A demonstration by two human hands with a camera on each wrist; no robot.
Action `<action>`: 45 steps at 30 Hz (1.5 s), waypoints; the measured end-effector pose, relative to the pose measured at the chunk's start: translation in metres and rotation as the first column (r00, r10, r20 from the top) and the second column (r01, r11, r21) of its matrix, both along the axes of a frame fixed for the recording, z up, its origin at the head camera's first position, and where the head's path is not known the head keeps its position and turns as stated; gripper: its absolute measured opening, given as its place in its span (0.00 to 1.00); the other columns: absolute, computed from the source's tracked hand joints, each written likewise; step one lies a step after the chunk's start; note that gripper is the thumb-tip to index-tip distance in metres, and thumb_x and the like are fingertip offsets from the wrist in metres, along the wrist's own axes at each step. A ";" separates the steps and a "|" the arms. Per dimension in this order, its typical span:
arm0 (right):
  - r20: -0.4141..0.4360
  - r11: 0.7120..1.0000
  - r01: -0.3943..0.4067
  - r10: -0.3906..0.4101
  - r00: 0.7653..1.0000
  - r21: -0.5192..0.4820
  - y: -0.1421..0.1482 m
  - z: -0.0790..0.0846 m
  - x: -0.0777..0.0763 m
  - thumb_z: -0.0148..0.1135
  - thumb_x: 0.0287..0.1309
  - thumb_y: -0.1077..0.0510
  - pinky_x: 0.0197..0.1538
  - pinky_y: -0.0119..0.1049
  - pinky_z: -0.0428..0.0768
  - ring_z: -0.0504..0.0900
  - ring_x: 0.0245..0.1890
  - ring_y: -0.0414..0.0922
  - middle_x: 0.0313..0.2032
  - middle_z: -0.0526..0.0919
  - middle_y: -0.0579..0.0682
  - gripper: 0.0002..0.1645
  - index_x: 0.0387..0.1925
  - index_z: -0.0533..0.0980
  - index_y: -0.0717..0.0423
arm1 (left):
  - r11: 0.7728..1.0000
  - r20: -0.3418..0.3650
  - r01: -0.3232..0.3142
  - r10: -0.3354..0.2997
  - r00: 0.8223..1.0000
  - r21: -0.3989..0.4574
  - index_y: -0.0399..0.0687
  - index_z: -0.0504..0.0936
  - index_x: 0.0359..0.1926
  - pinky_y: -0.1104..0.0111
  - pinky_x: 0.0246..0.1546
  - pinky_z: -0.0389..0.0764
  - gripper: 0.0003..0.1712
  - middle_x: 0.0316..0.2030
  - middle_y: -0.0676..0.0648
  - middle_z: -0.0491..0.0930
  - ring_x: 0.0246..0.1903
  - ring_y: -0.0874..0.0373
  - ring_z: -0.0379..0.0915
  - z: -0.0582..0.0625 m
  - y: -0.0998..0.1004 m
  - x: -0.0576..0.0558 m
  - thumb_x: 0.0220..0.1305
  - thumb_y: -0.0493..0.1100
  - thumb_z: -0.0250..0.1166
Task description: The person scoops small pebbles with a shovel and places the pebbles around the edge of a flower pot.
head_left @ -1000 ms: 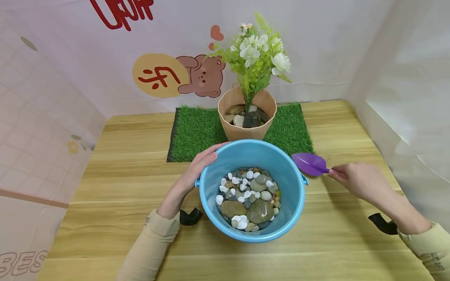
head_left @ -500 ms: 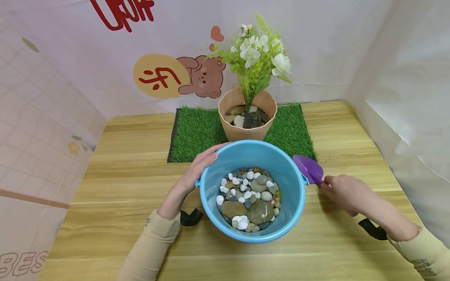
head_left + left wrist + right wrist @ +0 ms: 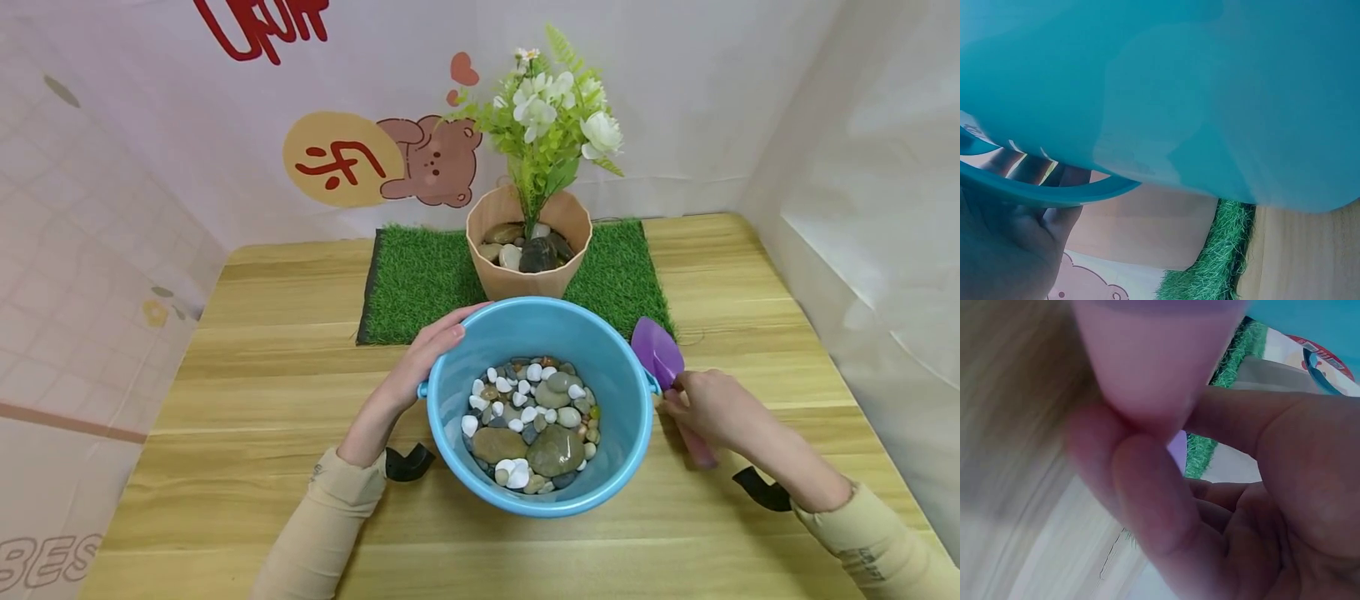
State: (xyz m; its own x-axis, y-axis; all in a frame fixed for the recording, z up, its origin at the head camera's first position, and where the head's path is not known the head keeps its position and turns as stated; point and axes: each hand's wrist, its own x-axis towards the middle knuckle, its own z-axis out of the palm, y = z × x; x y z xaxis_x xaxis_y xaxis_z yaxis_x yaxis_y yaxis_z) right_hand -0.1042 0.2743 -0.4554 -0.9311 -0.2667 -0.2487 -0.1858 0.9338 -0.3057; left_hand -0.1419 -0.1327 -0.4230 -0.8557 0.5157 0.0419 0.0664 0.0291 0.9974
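A light-blue bucket (image 3: pixel 540 325) stands at the middle front of the table, holding grey and brown stones and small white pebbles (image 3: pixel 519 474). My left hand (image 3: pixel 408 367) lies along the left outer side of the bucket, fingers fairly straight, fingertips at the rim. In the left wrist view the bucket's handle (image 3: pixel 1054 195) crosses in front of this hand. Right of the bucket, my right hand (image 3: pixel 708 408) pinches a small plastic trowel, its purple blade (image 3: pixel 657 350) pointing away from me. The pink trowel handle (image 3: pixel 1154 369) shows between thumb and fingers in the right wrist view.
Behind the bucket, a peach flowerpot (image 3: pixel 525 283) with stones and white flowers (image 3: pixel 551 108) stands on a green grass mat (image 3: pixel 420 283). The wooden table (image 3: pixel 262 333) has printed cloth on its left and back sides and pale cloth on the right.
My right hand has moved left, towards the bucket. The trowel has turned so its blade points away and its pink handle towards me. The left hand and bucket have stayed in place.
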 end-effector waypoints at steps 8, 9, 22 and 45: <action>0.019 0.999 0.028 -0.027 0.999 -0.023 -0.002 -0.002 0.004 0.66 0.69 0.50 0.26 0.35 0.77 0.76 0.21 0.42 0.20 0.77 0.48 0.18 0.31 0.78 0.61 | 1.000 -0.003 -0.014 0.014 1.000 0.012 0.41 0.63 0.80 0.49 0.64 0.84 0.35 0.74 0.32 0.71 0.70 0.34 0.74 0.001 0.002 0.002 0.78 0.49 0.43; 0.023 0.999 0.035 -0.034 0.999 -0.024 -0.002 -0.002 0.004 0.66 0.69 0.49 0.26 0.35 0.77 0.76 0.21 0.42 0.20 0.77 0.48 0.19 0.32 0.78 0.61 | 1.000 0.001 -0.018 0.018 1.000 0.015 0.41 0.64 0.80 0.51 0.64 0.84 0.35 0.74 0.32 0.71 0.69 0.35 0.74 0.001 0.003 0.002 0.78 0.49 0.43; 0.008 0.994 0.081 -0.081 0.997 -0.079 0.002 0.021 -0.001 0.62 0.72 0.48 0.24 0.35 0.76 0.79 0.22 0.42 0.25 0.86 0.51 0.32 0.59 0.77 0.75 | 0.974 -0.120 -0.225 0.223 0.967 -0.005 0.37 0.69 0.76 0.69 0.59 0.85 0.34 0.70 0.32 0.76 0.60 0.71 0.81 -0.006 -0.028 0.006 0.83 0.54 0.39; -0.272 0.963 -0.081 0.008 0.962 -0.257 -0.036 0.021 -0.078 0.64 0.72 0.44 0.70 0.72 0.72 0.70 0.72 0.70 0.74 0.69 0.68 0.43 0.80 0.62 0.54 | 0.764 -0.332 -0.596 0.511 0.793 -0.248 0.55 0.58 0.83 0.42 0.67 0.80 0.33 0.80 0.44 0.64 0.77 0.44 0.65 -0.042 -0.040 -0.017 0.84 0.53 0.49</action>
